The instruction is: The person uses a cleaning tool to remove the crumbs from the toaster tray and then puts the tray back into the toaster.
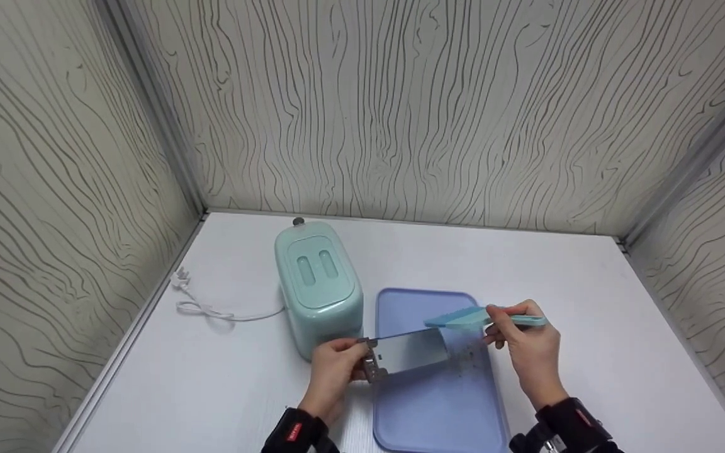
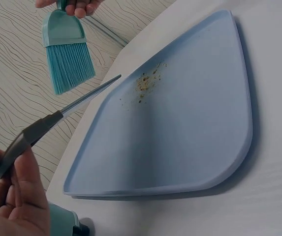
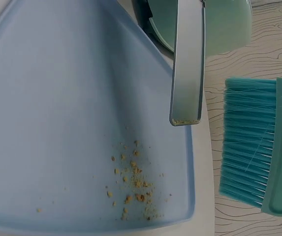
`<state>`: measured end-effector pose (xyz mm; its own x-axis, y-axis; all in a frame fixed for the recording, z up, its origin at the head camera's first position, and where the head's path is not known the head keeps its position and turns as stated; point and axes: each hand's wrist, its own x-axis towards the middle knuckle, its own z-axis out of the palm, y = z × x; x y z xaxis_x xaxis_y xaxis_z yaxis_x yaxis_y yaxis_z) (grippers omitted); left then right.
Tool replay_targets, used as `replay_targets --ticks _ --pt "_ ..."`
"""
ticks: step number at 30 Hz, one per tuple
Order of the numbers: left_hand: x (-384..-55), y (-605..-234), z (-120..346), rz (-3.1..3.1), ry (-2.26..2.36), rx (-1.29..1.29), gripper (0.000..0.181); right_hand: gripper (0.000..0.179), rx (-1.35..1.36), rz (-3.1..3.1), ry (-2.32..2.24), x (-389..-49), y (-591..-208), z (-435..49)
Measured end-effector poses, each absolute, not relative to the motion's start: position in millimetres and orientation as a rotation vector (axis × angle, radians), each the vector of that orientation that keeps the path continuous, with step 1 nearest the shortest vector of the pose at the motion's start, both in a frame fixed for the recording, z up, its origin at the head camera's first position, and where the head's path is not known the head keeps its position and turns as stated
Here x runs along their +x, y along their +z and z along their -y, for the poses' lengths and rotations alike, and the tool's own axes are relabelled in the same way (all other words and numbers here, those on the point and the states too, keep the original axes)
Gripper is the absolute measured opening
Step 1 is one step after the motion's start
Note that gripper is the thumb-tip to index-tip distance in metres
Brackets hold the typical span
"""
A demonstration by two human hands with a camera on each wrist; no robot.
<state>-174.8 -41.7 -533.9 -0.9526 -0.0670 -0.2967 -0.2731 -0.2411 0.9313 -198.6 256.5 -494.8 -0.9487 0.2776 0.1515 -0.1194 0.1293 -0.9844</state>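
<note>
My left hand [image 1: 332, 374] grips the dark end of a flat metal crumb tray [image 1: 411, 351], pinched between thumb and fingers. The crumb tray is held above a blue serving tray [image 1: 428, 412], and a few crumbs lie along its free end in the right wrist view. My right hand [image 1: 533, 349] holds a teal brush [image 1: 463, 318] by its handle. The bristles [image 3: 249, 140] are just beyond the crumb tray, apart from it in the left wrist view. Brown crumbs [image 3: 137, 182] lie scattered on the serving tray, below the crumb tray's free end.
A mint-green toaster [image 1: 318, 270] with a covered top stands left of the serving tray, close to my left hand. Its white cord [image 1: 230, 316] runs left to a plug [image 1: 181, 277] on the white table [image 1: 601, 302]. Wood-patterned panels [image 1: 387, 113] enclose the table.
</note>
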Motion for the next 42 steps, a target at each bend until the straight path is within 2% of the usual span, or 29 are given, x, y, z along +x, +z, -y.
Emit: replay_targets --ticks 18,42 --pt "-176.8 -532.2 42.9 -1.885 2.311 -0.386 0.023 0.041 -0.178 2.279 1.725 -197.0 -508.8 -259.0" --pt "-180.6 -538.2 47.5 -1.901 2.313 -0.371 0.026 0.04 -0.396 2.36 1.793 -188.8 -516.9 -281.3"
